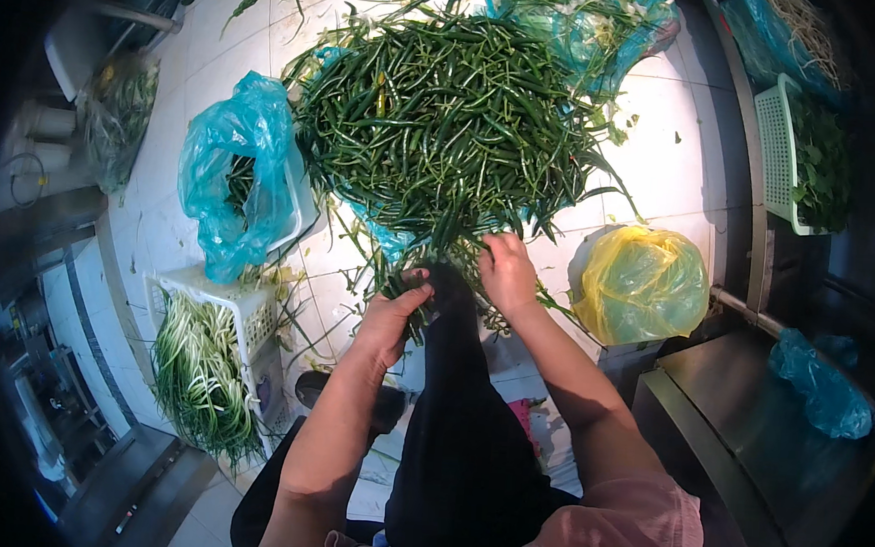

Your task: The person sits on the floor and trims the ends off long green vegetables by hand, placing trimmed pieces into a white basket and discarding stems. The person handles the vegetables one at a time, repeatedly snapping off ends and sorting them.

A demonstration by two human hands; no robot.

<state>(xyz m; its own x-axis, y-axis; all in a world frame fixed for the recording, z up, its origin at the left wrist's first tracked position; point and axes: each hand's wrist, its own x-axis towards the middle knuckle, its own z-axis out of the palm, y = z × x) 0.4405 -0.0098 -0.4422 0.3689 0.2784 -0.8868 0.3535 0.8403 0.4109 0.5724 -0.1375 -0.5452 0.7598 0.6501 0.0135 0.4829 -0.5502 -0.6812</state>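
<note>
A large heap of long green chili peppers (447, 116) covers the floor in front of me, with blue plastic showing under its near edge. My left hand (393, 317) is closed around a small bunch of green chili peppers (413, 325), thumb on top, beside my dark-trousered knee. On the other side of the knee, my right hand (509, 274) has its fingers bent at the heap's near edge. Whether those fingertips pinch a pepper is hidden. Loose stems and green scraps (348, 268) lie on the tiles around both hands.
Left of the heap stands a white container with a blue plastic bag (240, 179); nearer is a white basket (254, 322) of scallion-like greens (198, 379). A yellow plastic bag (643, 286) sits at right, beside a metal cabinet (758, 428). A basket of leafy greens (779, 159) stands farther right.
</note>
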